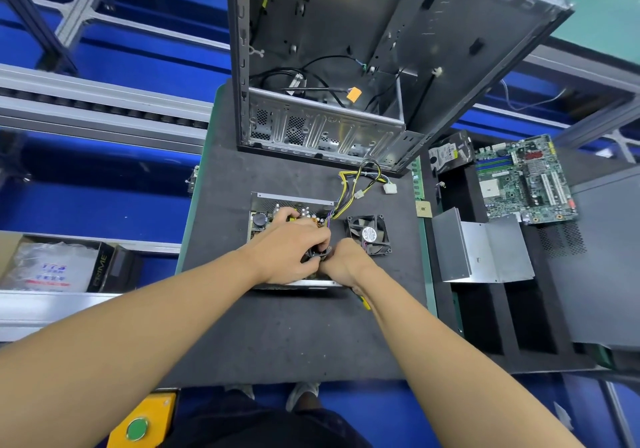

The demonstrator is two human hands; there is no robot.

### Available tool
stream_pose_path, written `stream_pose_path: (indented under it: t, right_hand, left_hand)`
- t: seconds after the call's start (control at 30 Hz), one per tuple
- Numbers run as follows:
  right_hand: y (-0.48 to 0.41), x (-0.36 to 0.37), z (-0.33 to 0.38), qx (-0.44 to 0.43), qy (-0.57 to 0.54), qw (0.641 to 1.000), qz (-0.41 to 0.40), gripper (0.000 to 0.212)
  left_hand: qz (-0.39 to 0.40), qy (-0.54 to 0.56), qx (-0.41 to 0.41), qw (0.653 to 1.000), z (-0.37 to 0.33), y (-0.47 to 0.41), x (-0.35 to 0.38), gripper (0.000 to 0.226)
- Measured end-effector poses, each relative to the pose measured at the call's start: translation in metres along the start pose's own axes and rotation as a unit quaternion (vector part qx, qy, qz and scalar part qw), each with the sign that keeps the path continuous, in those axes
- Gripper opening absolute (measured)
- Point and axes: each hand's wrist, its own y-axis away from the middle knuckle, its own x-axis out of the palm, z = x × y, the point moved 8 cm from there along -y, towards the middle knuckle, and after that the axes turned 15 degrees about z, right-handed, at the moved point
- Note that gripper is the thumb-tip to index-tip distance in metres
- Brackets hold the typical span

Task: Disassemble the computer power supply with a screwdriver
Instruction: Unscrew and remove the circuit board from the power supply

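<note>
Fingers (313,236) of your left hand (285,250) and right hand (346,262) pinch a small black part (314,254); that steadies it inside the open grey metal power supply (265,220).

An opened power supply (265,220) lies in the middle of the worktop (294,336). Both hands meet over its near right part, the left hand (287,253) beside the right hand (346,264). A fan (369,234) sits just right of the power supply, and a bundle of cables (360,181) runs from it toward the back. Behind these stands a computer case (346,66), its open side facing forward. On the surface to the right (485,326) a metal cover (481,250) lies nearest, with a motherboard (523,181) behind it and a hard drive (448,153) left of that board. A box (59,264) sits far left, off the worktop.
</note>
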Motion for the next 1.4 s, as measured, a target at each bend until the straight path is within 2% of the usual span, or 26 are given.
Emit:
stream_pose_path:
  t: [0.3,0.47,0.67,0.77,0.97,1.1,1.13,1.2,1.27,1.4]
  right_hand:
    - [-0.002,-0.003,-0.004,0.060,0.029,0.998,-0.004,0.021]
    - [-0.002,-0.005,0.000,0.049,0.042,0.997,-0.033,0.021]
    - [0.003,0.004,-0.003,0.083,0.054,0.995,0.023,0.026]
    - [0.002,0.002,-0.003,0.059,0.052,0.997,0.018,0.022]
    - [0.010,-0.005,0.009,0.006,0.195,0.980,-0.028,0.026]
    - [0.019,-0.005,0.011,-0.054,0.223,0.973,-0.020,0.009]
    - [0.024,-0.005,0.010,-0.079,0.243,0.967,-0.021,0.003]
    - [0.033,-0.002,0.007,-0.128,0.301,0.944,-0.049,0.018]
    - [0.039,0.002,0.006,-0.171,0.323,0.927,-0.089,0.020]
    - [0.037,0.009,0.005,-0.178,0.375,0.902,-0.122,0.020]
  left_hand:
    - [0.008,0.009,0.006,1.000,0.003,0.002,0.000,0.018]
    - [0.016,0.012,0.001,1.000,0.003,0.000,0.002,0.014]
    - [0.016,0.000,0.010,1.000,0.001,0.001,0.004,0.017]
    - [0.014,-0.005,0.008,1.000,0.000,0.000,0.003,0.016]
    - [0.024,0.004,0.005,1.000,-0.001,0.001,0.003,0.012]
    - [0.025,0.005,0.006,1.000,-0.001,0.002,0.001,0.013]
    - [0.024,0.005,0.006,1.000,-0.001,0.001,0.001,0.014]
    - [0.022,0.005,0.004,1.000,-0.001,0.001,0.002,0.014]
    - [0.020,0.007,0.005,1.000,-0.002,0.001,0.001,0.015]
    - [0.016,0.006,0.007,1.000,-0.003,0.001,0.000,0.017]
